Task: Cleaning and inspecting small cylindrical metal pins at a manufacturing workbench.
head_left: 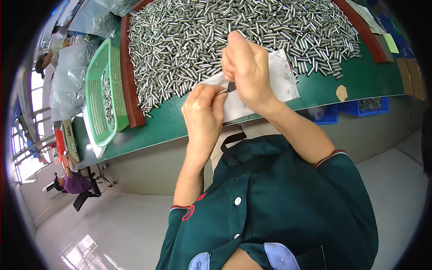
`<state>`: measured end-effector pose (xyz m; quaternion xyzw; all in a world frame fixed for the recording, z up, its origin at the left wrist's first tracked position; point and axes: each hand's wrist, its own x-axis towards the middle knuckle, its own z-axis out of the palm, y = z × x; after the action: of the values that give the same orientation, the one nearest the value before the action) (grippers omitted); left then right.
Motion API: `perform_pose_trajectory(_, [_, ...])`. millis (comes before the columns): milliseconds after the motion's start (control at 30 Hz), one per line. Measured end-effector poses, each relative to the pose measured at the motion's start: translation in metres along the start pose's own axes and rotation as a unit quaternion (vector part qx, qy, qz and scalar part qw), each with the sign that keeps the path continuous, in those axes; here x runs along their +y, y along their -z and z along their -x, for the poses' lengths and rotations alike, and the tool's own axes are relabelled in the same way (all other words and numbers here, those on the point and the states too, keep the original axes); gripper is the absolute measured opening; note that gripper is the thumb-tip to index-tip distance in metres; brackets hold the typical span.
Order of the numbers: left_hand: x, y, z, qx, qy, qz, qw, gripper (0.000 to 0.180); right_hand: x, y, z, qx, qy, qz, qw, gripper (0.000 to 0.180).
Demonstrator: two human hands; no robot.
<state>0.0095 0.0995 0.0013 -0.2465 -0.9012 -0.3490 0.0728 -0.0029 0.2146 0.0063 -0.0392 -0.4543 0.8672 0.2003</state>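
My left hand (203, 112) pinches a small silver metal pin (222, 91) between thumb and fingers, just above the table's near edge. My right hand (246, 67) is closed around a small dark tool (231, 86) whose tip meets the pin. Under both hands lies a white cloth (283, 78) on the green table (360, 78). Behind the hands spreads a large heap of short silver metal pins (202, 36).
A green plastic basket (101, 90) with some pins stands at the left. Dark red strips (130, 85) border the heap. Clear bags of parts (90, 18) lie at the far left. Blue bins (366, 107) sit under the table. A person in purple (74, 183) sits farther off.
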Motion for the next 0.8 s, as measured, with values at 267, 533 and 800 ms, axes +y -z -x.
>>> perform_pose_trajectory(267, [-0.006, 0.011, 0.001, -0.012, 0.061, 0.188, 0.980, 0.007, -0.006, 0.004, 0.000, 0.023, -0.051, -0.072, 0.996, 0.042])
perform_pose_trajectory(533, [-0.018, 0.028, 0.006, -0.101, 0.304, 0.602, 0.731, 0.017, -0.006, 0.003, 0.003, 0.013, -0.056, -0.062, 0.996, 0.041])
perform_pose_trajectory(800, [-0.023, 0.028, 0.002, -0.122, 0.316, 0.652, 0.679, 0.021, -0.005, 0.002, 0.000, 0.011, -0.060, -0.063, 0.996, 0.042])
